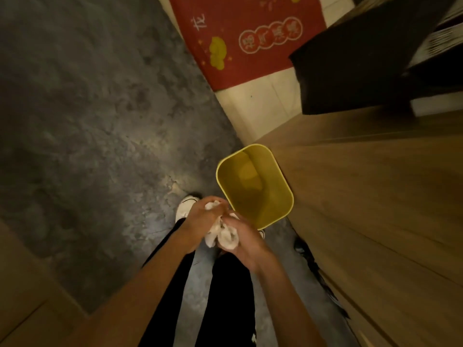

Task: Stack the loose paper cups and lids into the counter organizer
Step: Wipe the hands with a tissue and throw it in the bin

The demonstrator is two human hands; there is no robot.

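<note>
Fingers (220,209) of both hands curled shut around a crumpled white wad (224,234), apparently tissue or paper, low in the centre of the frame. Left hand (203,216) above and to the left of the wad, right hand (246,240) below and to the right, the two touching across it. Just beyond the hands, toward centre right: an open yellow bin (254,186), seemingly empty, standing on the dark mottled floor (87,108) against a wooden cabinet front (363,209). Beneath the arms: dark trousers and a white shoe (184,207). Upper centre: a red mat (245,33) with printed characters on pale tiles. No paper cups, lids or counter organizer anywhere in view; their location not determinable here.

Step in hand, judged: disposal of the wad before stacking. Best done by compacting it fully, carrying it over the bin mouth and releasing well inside the rim, not from the near edge.
</note>
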